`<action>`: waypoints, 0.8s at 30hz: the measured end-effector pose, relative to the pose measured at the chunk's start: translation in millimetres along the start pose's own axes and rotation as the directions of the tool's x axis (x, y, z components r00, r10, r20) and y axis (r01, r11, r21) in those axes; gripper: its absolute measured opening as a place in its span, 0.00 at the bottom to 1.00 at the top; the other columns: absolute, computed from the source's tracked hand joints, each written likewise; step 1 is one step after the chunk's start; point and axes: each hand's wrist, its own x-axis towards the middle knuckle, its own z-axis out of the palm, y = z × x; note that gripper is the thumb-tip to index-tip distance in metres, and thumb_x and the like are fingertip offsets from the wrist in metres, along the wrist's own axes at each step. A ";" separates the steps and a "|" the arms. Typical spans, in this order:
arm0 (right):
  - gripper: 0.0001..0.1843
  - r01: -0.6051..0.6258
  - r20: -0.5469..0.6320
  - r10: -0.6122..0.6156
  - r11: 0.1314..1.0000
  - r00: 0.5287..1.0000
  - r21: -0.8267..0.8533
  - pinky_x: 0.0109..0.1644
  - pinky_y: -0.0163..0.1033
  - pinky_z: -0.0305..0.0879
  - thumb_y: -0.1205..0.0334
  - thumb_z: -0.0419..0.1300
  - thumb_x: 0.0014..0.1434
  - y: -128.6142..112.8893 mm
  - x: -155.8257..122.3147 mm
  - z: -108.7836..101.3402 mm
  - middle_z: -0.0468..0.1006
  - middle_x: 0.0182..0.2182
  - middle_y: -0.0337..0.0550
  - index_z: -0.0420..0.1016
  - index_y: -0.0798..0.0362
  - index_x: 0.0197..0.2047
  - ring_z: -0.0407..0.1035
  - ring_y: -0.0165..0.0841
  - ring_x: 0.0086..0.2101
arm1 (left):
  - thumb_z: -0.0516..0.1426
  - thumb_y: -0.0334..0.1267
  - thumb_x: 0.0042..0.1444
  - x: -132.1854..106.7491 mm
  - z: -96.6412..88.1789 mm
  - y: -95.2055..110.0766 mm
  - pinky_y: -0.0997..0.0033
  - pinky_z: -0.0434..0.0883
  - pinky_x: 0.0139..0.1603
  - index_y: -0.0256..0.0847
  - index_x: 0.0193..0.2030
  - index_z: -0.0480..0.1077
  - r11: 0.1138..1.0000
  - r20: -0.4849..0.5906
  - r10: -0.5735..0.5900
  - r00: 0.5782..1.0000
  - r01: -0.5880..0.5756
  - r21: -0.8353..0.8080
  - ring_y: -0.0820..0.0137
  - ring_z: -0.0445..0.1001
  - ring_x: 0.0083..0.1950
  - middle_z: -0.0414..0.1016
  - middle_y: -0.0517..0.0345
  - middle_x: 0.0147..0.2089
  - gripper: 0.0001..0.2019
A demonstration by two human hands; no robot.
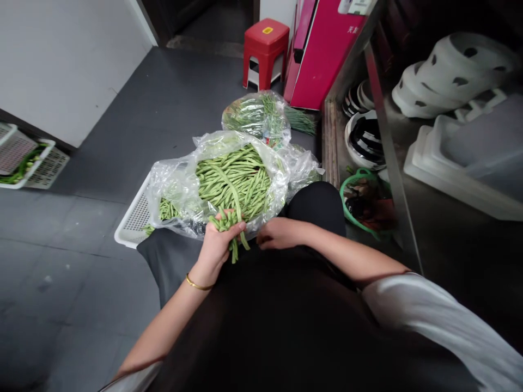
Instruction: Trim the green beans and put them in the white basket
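My left hand [220, 239], with a gold bangle at the wrist, is closed around a bunch of long green beans [226, 220]. One bean rises out of the bunch towards the open clear plastic bag [186, 179]. Inside that bag lies a large heap of green beans [241, 179], just beyond my hands. My right hand [280, 233] is near my lap at the bag's near edge, its fingers curled in. Shadow hides whatever its fingertips may hold. Left of the bag, a white perforated basket [133, 218] has a few bean pieces inside.
Behind the bag sits another plastic bag of greens [251, 111]. A red stool [266, 46] stands farther back beside a pink box [322, 54]. On my right are metal shelving [394, 190], white containers [433, 163] and a green basket [347, 207]. White crates [51, 166] stand at far left.
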 end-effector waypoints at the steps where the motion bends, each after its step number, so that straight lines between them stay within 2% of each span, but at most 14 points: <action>1: 0.14 -0.023 -0.094 0.034 0.994 0.995 0.109 0.29 0.32 0.59 0.59 0.62 0.52 1.0 -1.9 -11.1 0.74 0.27 0.39 0.74 0.56 0.41 0.65 0.27 0.25 | 0.67 0.30 0.36 0.2 -0.6 0.3 0.79 0.65 0.22 0.36 0.34 0.69 0.999 0.032 -0.038 0.999 0.038 -0.015 0.75 0.69 0.24 0.71 0.62 0.25 0.16; 3: 0.24 -0.012 -0.321 0.127 0.941 0.939 0.339 0.26 0.32 0.59 0.52 0.58 0.55 -2.3 -5.3 -29.6 0.72 0.24 0.36 0.68 0.57 0.51 0.63 0.25 0.21 | 0.66 0.28 0.34 1.6 -1.6 -0.9 0.78 0.66 0.22 0.36 0.33 0.70 0.995 0.079 -0.092 0.993 0.095 -0.025 0.75 0.69 0.23 0.71 0.61 0.25 0.16; 5: 0.22 0.074 -0.518 0.169 0.907 0.838 0.416 0.24 0.31 0.59 0.50 0.52 0.60 -13.5 -7.4 -38.1 0.70 0.22 0.35 0.67 0.57 0.51 0.61 0.25 0.19 | 0.65 0.27 0.34 4.1 -2.0 -3.8 0.78 0.66 0.20 0.35 0.31 0.69 0.990 0.099 -0.135 0.986 0.138 -0.022 0.76 0.68 0.21 0.71 0.61 0.24 0.14; 7: 0.17 0.172 -0.651 0.043 0.950 0.757 0.262 0.28 0.32 0.60 0.52 0.53 0.60 -28.3 -8.2 -36.3 0.71 0.25 0.38 0.71 0.56 0.43 0.64 0.26 0.23 | 0.64 0.28 0.36 6.6 -2.1 -6.1 0.78 0.64 0.18 0.35 0.28 0.68 0.984 0.099 -0.166 0.981 0.171 -0.041 0.76 0.67 0.19 0.69 0.62 0.22 0.11; 9: 0.13 0.242 -0.684 -0.138 0.968 0.716 0.059 0.32 0.32 0.62 0.54 0.56 0.58 -38.3 -7.8 -29.8 0.74 0.28 0.42 0.72 0.56 0.36 0.67 0.28 0.29 | 0.63 0.28 0.36 7.7 -2.4 -6.5 0.78 0.64 0.17 0.35 0.26 0.67 0.977 0.106 -0.183 0.977 0.193 -0.091 0.77 0.65 0.17 0.67 0.63 0.20 0.10; 10: 0.12 0.258 -0.692 -0.170 0.966 0.701 0.023 0.33 0.32 0.62 0.54 0.56 0.58 -39.2 -7.2 -27.2 0.74 0.29 0.42 0.72 0.55 0.35 0.68 0.28 0.30 | 0.63 0.28 0.36 7.3 -2.7 -5.9 0.78 0.64 0.17 0.35 0.25 0.66 0.972 0.124 -0.193 0.973 0.207 -0.109 0.77 0.65 0.17 0.66 0.63 0.20 0.10; 11: 0.12 0.254 -0.708 -0.141 0.965 0.692 0.057 0.32 0.32 0.63 0.55 0.57 0.58 -36.8 -6.3 -25.8 0.74 0.28 0.42 0.72 0.55 0.34 0.68 0.28 0.29 | 0.63 0.28 0.36 6.5 -3.3 -4.8 0.78 0.63 0.17 0.35 0.26 0.66 0.968 0.149 -0.203 0.968 0.221 -0.120 0.77 0.65 0.17 0.67 0.63 0.20 0.10; 13: 0.13 0.211 -0.728 0.073 0.933 0.682 0.292 0.27 0.31 0.62 0.53 0.57 0.56 -24.7 -3.8 -27.1 0.72 0.22 0.37 0.70 0.56 0.33 0.67 0.26 0.23 | 0.63 0.29 0.36 3.9 -5.0 -2.3 0.78 0.63 0.17 0.35 0.27 0.67 0.962 0.208 -0.216 0.954 0.244 -0.121 0.76 0.66 0.18 0.68 0.62 0.21 0.11; 15: 0.15 0.188 -0.657 0.282 0.814 0.699 0.550 0.21 0.30 0.61 0.51 0.59 0.54 -9.9 -1.4 -31.4 0.68 0.18 0.33 0.68 0.56 0.34 0.64 0.24 0.17 | 0.64 0.32 0.37 1.7 -7.1 -1.0 0.78 0.64 0.17 0.35 0.30 0.67 0.961 0.249 -0.219 0.943 0.252 -0.110 0.76 0.67 0.20 0.70 0.60 0.24 0.12; 16: 0.16 0.195 -0.614 0.330 0.751 0.717 0.631 0.20 0.30 0.61 0.50 0.61 0.53 -4.2 -0.7 -33.6 0.68 0.17 0.31 0.67 0.55 0.34 0.63 0.24 0.16 | 0.64 0.34 0.38 1.1 -8.2 -1.2 0.77 0.64 0.18 0.35 0.30 0.68 0.963 0.262 -0.221 0.939 0.253 -0.095 0.75 0.67 0.20 0.70 0.59 0.24 0.12; 18: 0.17 0.233 -0.579 0.352 0.671 0.735 0.704 0.19 0.30 0.62 0.50 0.62 0.51 0.9 -0.3 -36.4 0.68 0.17 0.31 0.65 0.55 0.34 0.64 0.24 0.15 | 0.65 0.35 0.40 1.1 -9.7 -3.0 0.78 0.63 0.17 0.35 0.30 0.68 0.969 0.269 -0.230 0.935 0.247 -0.029 0.75 0.67 0.20 0.70 0.59 0.23 0.11; 21: 0.18 0.279 -0.563 0.349 0.605 0.749 0.746 0.18 0.30 0.63 0.51 0.64 0.49 -2.4 -0.3 -34.4 0.70 0.17 0.31 0.64 0.55 0.33 0.65 0.25 0.15 | 0.65 0.34 0.40 0.5 -10.2 -5.6 0.78 0.63 0.18 0.36 0.29 0.68 0.983 0.254 -0.183 0.950 0.173 0.061 0.75 0.66 0.20 0.69 0.60 0.22 0.11; 23: 0.18 0.273 -0.485 0.350 0.508 0.802 0.817 0.15 0.30 0.62 0.51 0.65 0.48 -4.9 2.2 -26.8 0.69 0.15 0.30 0.64 0.54 0.31 0.63 0.25 0.13 | 0.66 0.32 0.39 -2.0 -10.1 -4.6 0.77 0.64 0.20 0.36 0.30 0.70 0.993 0.290 -0.112 0.951 0.094 0.077 0.75 0.67 0.22 0.71 0.59 0.25 0.11; 24: 0.19 0.251 -0.418 0.355 0.431 0.836 0.867 0.14 0.30 0.61 0.51 0.65 0.47 -5.2 4.6 -20.7 0.67 0.14 0.29 0.63 0.54 0.31 0.62 0.24 0.13 | 0.65 0.32 0.40 -3.9 -10.2 -2.9 0.77 0.64 0.21 0.36 0.31 0.71 0.996 0.324 -0.075 0.943 0.056 0.067 0.75 0.67 0.23 0.71 0.58 0.26 0.11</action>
